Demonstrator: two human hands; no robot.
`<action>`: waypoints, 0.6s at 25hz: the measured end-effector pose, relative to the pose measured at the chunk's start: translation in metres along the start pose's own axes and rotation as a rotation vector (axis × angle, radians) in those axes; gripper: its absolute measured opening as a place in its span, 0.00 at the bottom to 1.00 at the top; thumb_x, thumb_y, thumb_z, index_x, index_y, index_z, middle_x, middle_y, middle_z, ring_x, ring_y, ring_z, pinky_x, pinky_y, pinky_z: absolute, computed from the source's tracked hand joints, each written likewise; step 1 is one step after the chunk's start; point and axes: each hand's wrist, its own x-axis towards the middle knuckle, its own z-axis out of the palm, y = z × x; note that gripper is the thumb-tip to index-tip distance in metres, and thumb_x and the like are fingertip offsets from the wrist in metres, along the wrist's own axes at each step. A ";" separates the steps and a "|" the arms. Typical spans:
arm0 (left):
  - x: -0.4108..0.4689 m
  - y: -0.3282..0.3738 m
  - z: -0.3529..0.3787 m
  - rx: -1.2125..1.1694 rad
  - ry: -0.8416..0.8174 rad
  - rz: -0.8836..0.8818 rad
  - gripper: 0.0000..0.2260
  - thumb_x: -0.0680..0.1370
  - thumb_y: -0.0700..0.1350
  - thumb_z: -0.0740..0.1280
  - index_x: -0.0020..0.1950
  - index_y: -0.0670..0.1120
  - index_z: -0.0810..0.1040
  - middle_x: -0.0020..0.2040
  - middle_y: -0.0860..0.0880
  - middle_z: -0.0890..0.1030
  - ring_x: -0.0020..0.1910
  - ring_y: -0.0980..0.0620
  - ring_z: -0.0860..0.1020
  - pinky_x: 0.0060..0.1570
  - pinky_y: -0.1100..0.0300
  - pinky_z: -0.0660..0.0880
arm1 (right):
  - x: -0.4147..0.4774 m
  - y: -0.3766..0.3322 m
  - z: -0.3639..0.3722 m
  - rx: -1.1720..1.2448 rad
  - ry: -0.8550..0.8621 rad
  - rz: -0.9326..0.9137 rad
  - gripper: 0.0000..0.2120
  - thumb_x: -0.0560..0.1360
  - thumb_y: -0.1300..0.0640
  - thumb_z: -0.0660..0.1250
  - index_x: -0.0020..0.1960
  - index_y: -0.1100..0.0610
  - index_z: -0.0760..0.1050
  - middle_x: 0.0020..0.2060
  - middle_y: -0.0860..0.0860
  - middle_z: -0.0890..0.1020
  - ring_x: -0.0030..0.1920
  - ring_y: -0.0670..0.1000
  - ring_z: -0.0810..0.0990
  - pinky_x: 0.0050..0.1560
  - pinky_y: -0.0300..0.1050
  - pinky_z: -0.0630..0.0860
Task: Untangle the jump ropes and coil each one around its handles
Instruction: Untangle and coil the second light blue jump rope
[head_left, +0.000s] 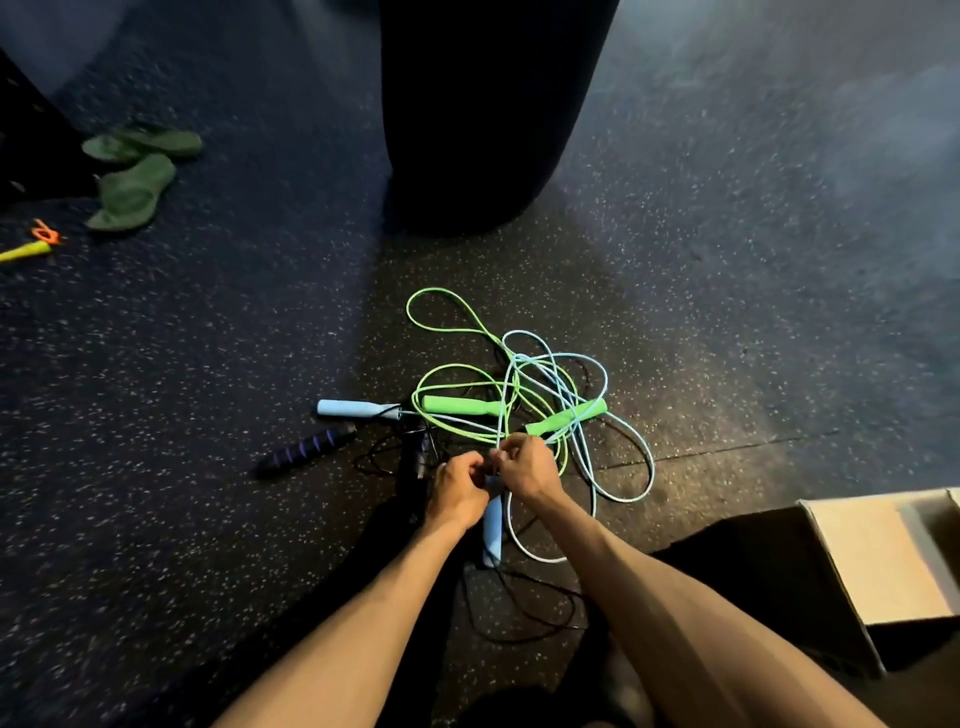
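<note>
Your left hand (460, 488) and right hand (524, 470) meet knuckle to knuckle at the near edge of the tangle, both pinched shut on the light blue cord (597, 457) where it leaves the handle below them — a two-handed pick at one crossing, by the look of it, so a single strand can be fed out without dragging the rest. That near blue handle (492, 530) hangs or lies just under your hands, smooth, matte and slightly tapered; its twin, the far blue handle (353, 408), lies flat on the floor (727, 260) to the left, well apart. Beyond your knuckles the green cord (452, 317) loops through the blue one, thin and springy, holding open curves instead of collapsing; its two green handles (457, 404) lie crossed by strands from both ropes. A third rope, thin black cord barely readable against the dark floor, runs off a ribbed black-and-purple handle (306, 449) to the left. The floor is speckled rubber, grippy, which likely keeps the loops where they fall. Judging by the pile, nothing is coiled yet. Further out: a cardboard box (878, 561) at right, a dark cylindrical bag (483, 114) ahead, green slippers (135, 171) far left.
</note>
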 end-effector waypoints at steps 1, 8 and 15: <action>-0.001 0.011 -0.009 -0.035 0.025 0.037 0.07 0.69 0.42 0.74 0.45 0.49 0.80 0.44 0.48 0.85 0.46 0.48 0.82 0.44 0.55 0.77 | -0.004 -0.011 -0.010 0.003 0.050 -0.052 0.06 0.76 0.58 0.68 0.43 0.59 0.81 0.35 0.51 0.80 0.38 0.49 0.77 0.37 0.38 0.66; -0.033 0.112 -0.104 -0.162 0.187 0.413 0.13 0.74 0.30 0.63 0.56 0.40 0.77 0.49 0.48 0.79 0.48 0.49 0.77 0.45 0.65 0.69 | -0.041 -0.110 -0.097 0.074 0.218 -0.324 0.11 0.78 0.57 0.64 0.46 0.62 0.82 0.40 0.58 0.85 0.42 0.54 0.81 0.41 0.43 0.70; -0.099 0.182 -0.190 -0.180 0.266 0.569 0.09 0.73 0.35 0.63 0.41 0.49 0.73 0.35 0.52 0.74 0.34 0.52 0.72 0.37 0.57 0.68 | -0.085 -0.160 -0.152 -0.346 0.222 -0.548 0.12 0.76 0.56 0.65 0.57 0.60 0.73 0.52 0.61 0.79 0.54 0.63 0.78 0.52 0.54 0.76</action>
